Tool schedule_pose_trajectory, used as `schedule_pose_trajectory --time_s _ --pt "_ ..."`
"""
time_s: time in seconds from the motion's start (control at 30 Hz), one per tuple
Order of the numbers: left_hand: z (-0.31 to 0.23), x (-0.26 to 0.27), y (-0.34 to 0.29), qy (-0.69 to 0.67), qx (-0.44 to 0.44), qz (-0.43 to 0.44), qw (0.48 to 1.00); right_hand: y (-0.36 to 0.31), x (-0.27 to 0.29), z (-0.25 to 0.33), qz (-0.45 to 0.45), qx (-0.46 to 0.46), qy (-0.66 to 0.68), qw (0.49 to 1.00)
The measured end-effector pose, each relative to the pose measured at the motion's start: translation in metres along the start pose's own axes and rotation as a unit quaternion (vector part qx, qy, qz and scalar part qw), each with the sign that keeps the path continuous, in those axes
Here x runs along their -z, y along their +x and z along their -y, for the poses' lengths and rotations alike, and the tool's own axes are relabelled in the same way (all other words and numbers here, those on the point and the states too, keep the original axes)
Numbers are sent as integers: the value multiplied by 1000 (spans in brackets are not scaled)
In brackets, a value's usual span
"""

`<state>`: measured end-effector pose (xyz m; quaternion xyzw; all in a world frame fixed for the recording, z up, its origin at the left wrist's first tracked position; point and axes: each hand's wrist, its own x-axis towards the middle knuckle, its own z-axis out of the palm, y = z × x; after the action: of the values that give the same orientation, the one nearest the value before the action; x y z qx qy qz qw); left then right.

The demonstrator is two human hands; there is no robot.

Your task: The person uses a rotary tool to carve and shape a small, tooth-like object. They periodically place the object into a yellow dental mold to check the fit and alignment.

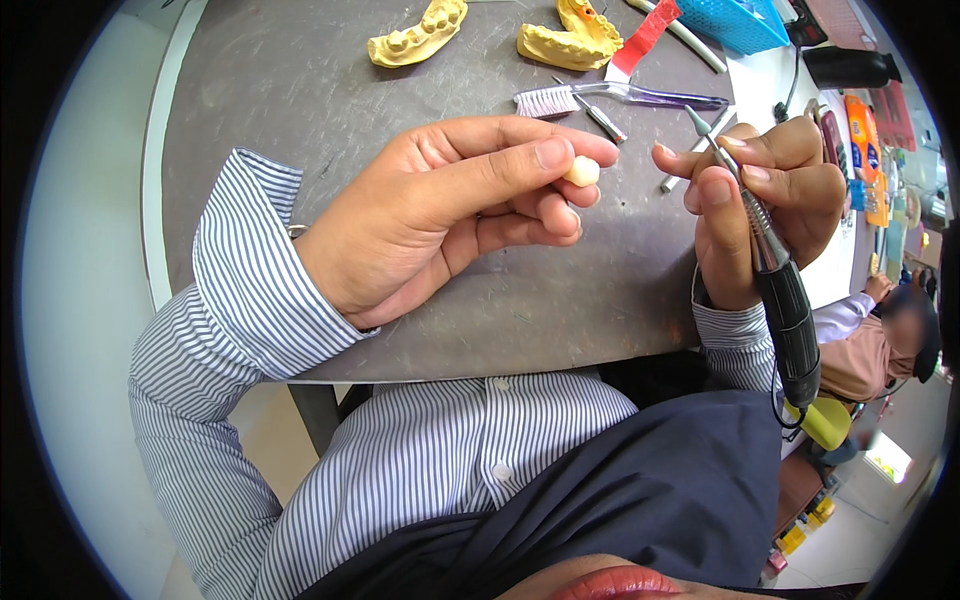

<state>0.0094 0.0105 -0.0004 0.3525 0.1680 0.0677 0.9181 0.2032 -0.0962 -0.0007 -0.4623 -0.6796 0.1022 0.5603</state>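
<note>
Centrally, the left hand (440, 215) pinches a tooth (581, 172) between thumb tip and forefinger, with the other fingers curled under it. The tooth is small, cream-white, rounded and smooth on its visible face; it sits above the grey mat (300, 80), just left of the right hand. Its far side and base are covered by the fingertips, so its full shape cannot be made out.

The right hand (765, 195) is closed around a handpiece (770, 250), gripped like a pen. The handpiece has a silver neck, a black ribbed body and a grey pointed bur (697, 124) at its tip, aimed up and left, near the tooth but apart from it. Its lower end runs down past the wrist, where a cord hangs off it.

Farther on the mat lie two yellow casts (418, 38) (572, 40), both cut off by the top edge. A brush (600, 97) with pale bristles and a clear handle lies between them and the hands. A blue basket (735, 22) at the far right is only partly in view. Items at the right rim are too bent and small to identify. A second person sits low at the right.
</note>
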Motion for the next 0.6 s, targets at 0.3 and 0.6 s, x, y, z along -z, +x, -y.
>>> schedule_pose_trajectory --time_s 0.3,0.6 --pt "-4 2 3 45 -45 -11 998 -3 1 -10 -42 -15 118 992" --pt "-27 4 5 103 -151 -24 983 7 6 6 -121 -208 263 934"
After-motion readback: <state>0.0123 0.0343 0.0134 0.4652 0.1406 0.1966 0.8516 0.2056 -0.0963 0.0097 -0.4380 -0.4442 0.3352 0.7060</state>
